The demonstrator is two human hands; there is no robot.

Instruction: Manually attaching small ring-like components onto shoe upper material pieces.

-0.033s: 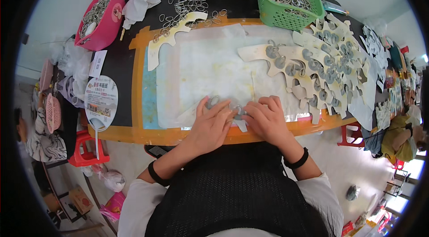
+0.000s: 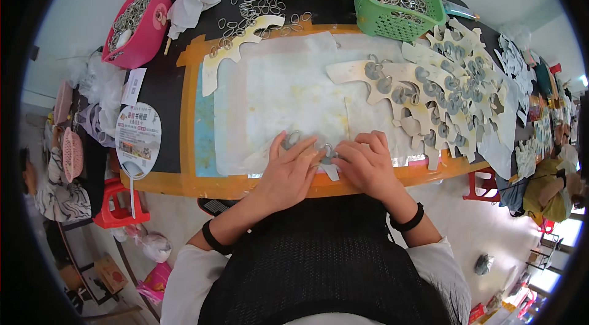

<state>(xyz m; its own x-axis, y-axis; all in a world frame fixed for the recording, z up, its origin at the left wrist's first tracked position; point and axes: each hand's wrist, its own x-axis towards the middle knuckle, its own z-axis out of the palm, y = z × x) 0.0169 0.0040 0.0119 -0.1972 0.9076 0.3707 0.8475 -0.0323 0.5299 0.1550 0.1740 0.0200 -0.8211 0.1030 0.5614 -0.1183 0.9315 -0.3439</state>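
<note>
Near the front edge of the table, both my hands are bent over a pale cut-out piece (image 2: pixel 332 172) that has grey tabs looped through metal rings. My left hand (image 2: pixel 287 173) presses its fingertips on the piece, close to a grey tab (image 2: pixel 292 139). Just beside it, my right hand (image 2: pixel 367 167) has its fingers curled and pinched at another ringed grey tab (image 2: pixel 328 154). Much of the piece is hidden under my fingers. Farther back on the left lies a similar cream cut-out (image 2: pixel 230 52) with rings around its edge.
Finished-looking cream pieces with grey tabs (image 2: pixel 423 89) overlap on the right. Metal rings (image 2: pixel 264 3) lie scattered at the back, between a pink basket (image 2: pixel 147 37) and a green basket (image 2: pixel 392 27) full of rings. A paper fan (image 2: pixel 138 135) overhangs the left edge.
</note>
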